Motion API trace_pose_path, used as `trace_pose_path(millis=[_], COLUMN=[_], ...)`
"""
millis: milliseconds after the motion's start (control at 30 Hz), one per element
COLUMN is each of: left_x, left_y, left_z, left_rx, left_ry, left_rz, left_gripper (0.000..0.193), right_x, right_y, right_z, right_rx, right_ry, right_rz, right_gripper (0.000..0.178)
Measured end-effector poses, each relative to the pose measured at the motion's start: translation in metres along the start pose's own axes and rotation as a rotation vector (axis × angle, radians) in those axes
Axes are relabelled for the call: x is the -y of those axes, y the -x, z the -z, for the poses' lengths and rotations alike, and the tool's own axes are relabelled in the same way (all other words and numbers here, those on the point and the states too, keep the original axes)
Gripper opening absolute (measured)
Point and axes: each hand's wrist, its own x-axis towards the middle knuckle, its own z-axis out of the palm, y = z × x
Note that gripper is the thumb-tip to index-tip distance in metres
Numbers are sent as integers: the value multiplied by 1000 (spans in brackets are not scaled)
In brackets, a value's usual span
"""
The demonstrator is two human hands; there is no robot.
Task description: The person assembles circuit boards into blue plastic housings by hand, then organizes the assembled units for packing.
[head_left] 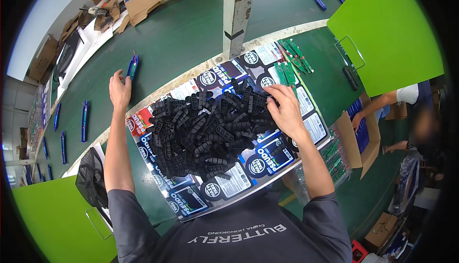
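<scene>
A slim blue casing (133,67) with thin reddish wires at its top end lies on the green belt. My left hand (120,90) reaches over the belt with its thumb and fingers closed at the casing's lower end. On the board before me is a heap of ridged black oblong pieces (210,131). At the heap's right edge is my right hand (287,112), fingers bent down among the black pieces. What its fingertips hold, if anything, is hidden.
Printed cardboard (236,179) lies under the heap. Green circuit boards (294,59) lie beyond my right hand. A white post (235,16) rises at the board's far edge. More blue casings (84,122) lie along the belt. A co-worker's hand (356,121) is in a carton (370,155).
</scene>
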Motion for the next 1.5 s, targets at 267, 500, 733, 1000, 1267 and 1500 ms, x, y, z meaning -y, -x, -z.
trace_pose_path(millis=[267, 500, 733, 1000, 1267, 1500], left_x=[-115, -258, -275, -367, -178, -132], left_y=[-30, -40, -103, -102, -117, -25], left_z=[13, -77, -188, -171, -167, -5], left_rx=[10, 283, -27, 376, 447, 475], left_ry=[249, 500, 291, 95, 829, 837], left_rz=[-283, -321, -400, -220, -258, -28], left_gripper=[21, 27, 66, 72, 40, 37], right_x=[12, -5, 6, -10, -13, -10], right_y=[-17, 4, -2, 4, 6, 12], right_z=[4, -26, -31, -22, -39, -22], right_rx=[50, -230, -260, -264, -339, -375], right_ry=[28, -283, -395, -320, -500, -679], right_rz=[3, -86, -22, -125, -109, -143], right_gripper=[15, 11, 14, 17, 18, 8])
